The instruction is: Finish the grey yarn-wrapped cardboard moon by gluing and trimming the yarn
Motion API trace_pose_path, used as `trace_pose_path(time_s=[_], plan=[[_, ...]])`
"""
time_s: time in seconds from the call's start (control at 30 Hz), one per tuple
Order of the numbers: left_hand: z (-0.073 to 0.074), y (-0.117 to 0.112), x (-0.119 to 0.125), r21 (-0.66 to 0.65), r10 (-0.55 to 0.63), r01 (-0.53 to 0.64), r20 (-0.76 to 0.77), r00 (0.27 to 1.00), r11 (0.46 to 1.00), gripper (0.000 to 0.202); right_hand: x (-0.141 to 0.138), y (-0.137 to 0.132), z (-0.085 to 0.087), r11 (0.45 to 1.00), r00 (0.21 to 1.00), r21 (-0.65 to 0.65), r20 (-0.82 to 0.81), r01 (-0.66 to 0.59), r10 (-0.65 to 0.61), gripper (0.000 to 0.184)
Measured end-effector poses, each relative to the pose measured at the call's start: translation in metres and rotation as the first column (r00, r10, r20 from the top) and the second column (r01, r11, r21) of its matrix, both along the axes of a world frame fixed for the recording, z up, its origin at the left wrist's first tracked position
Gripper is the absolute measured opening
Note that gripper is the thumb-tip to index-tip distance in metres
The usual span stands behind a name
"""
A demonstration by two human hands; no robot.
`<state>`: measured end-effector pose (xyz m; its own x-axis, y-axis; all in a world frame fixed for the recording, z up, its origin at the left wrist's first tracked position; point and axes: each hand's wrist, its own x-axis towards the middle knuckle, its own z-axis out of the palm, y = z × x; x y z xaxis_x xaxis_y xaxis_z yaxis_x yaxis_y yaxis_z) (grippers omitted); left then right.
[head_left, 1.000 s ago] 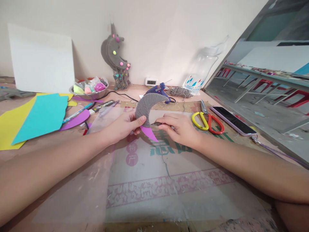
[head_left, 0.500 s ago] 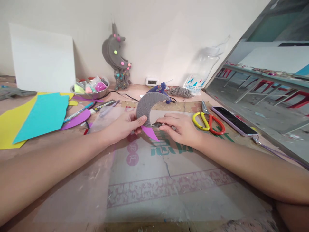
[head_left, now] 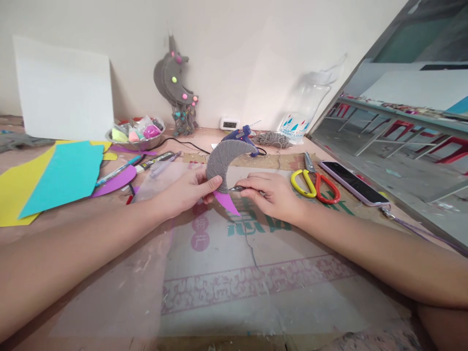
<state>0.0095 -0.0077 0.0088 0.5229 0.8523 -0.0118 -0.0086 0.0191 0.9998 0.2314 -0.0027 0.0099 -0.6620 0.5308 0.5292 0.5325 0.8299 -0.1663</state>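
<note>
A crescent moon shape (head_left: 220,163), wound in grey yarn over most of its length, is upright in the middle of the head view. My left hand (head_left: 190,191) grips its lower outer side, thumb in front and fingers partly hidden behind. Below the winding, a bare purple tip (head_left: 228,203) sticks out. To the right, my right hand (head_left: 271,194) is closed in a pinch on grey yarn (head_left: 237,188), close to the crescent's inner edge. A loose strand (head_left: 251,251) trails over the covered work surface below.
Scissors (head_left: 317,187) and a phone (head_left: 354,183) lie on the right. Behind are a glue gun (head_left: 239,134), a yarn bundle (head_left: 274,140) and a plastic jug (head_left: 302,109). On the left are coloured sheets (head_left: 64,178), pens and a bowl (head_left: 136,144); a decorated grey moon (head_left: 174,80) hangs behind.
My right hand and the yarn at its fingertips have shifted very slightly against the crescent's lower inner edge. The crescent and my left hand stay nearly still.
</note>
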Motion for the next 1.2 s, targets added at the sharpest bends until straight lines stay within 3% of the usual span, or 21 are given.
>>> trace_pose_path(time_s=[0.17, 0.27, 0.4, 0.53, 0.9, 1.07, 1.2], plan=[[0.000, 0.000, 0.000, -0.010, 0.020, -0.021, -0.012, 1.000, 1.000, 0.028, 0.001, -0.001, 0.000, 1.000, 1.000, -0.021, -0.022, 0.004, -0.004, 0.028], [0.000, 0.000, 0.000, 0.039, 0.036, -0.035, -0.043, 0.998, 0.999, 0.030, -0.003, -0.003, 0.001, 0.979, 0.993, -0.200, -0.098, 0.046, -0.066, 0.029], [-0.001, 0.000, 0.000, 0.112, 0.070, -0.055, -0.134, 0.989, 0.992, 0.030, -0.014, -0.007, 0.003, 0.856, 0.942, -0.506, -0.226, 0.103, -0.247, 0.030], [-0.004, 0.001, 0.000, 0.161, 0.063, -0.033, -0.181, 0.981, 0.986, 0.030, -0.024, -0.011, 0.001, 0.761, 0.941, -0.648, -0.244, 0.023, -0.236, 0.024], [0.000, 0.000, 0.000, 0.232, 0.042, 0.029, -0.296, 0.954, 0.972, 0.036, -0.022, -0.011, 0.000, 0.661, 0.926, -0.737, -0.335, -0.143, -0.172, 0.019], [-0.001, 0.000, 0.000, 0.239, 0.034, 0.033, -0.273, 0.962, 0.970, 0.034, -0.022, -0.011, 0.003, 0.659, 0.922, -0.730, -0.359, -0.181, -0.145, 0.021], [0.000, -0.001, 0.000, 0.237, 0.040, 0.030, -0.284, 0.958, 0.971, 0.034, -0.022, -0.011, 0.005, 0.680, 0.925, -0.726, -0.321, -0.101, -0.205, 0.027]])
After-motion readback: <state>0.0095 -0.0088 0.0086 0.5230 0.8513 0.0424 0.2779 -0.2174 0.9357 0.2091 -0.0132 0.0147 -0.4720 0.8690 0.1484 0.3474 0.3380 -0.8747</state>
